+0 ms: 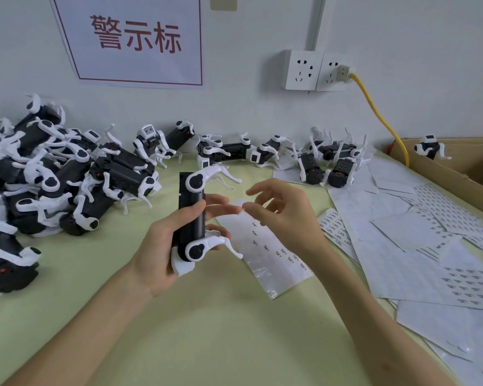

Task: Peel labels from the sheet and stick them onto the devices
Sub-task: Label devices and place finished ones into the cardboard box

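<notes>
In the head view, the left hand (162, 246) grips a black oblong device with white plastic legs (191, 218), upright above the middle of the pale green tabletop (207, 330). The glossy white label sheet (273, 254) lies just beside the device on its right. The right hand (285, 215) hovers over the sheet's far end with fingers loosely curled. I cannot tell if it pinches a label. More devices (53, 176) are piled at the left edge.

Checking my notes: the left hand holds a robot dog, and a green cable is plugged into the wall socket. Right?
The cable in the wall socket is yellow, not green, per the head view. The left hand does hold the robot dog.
</notes>
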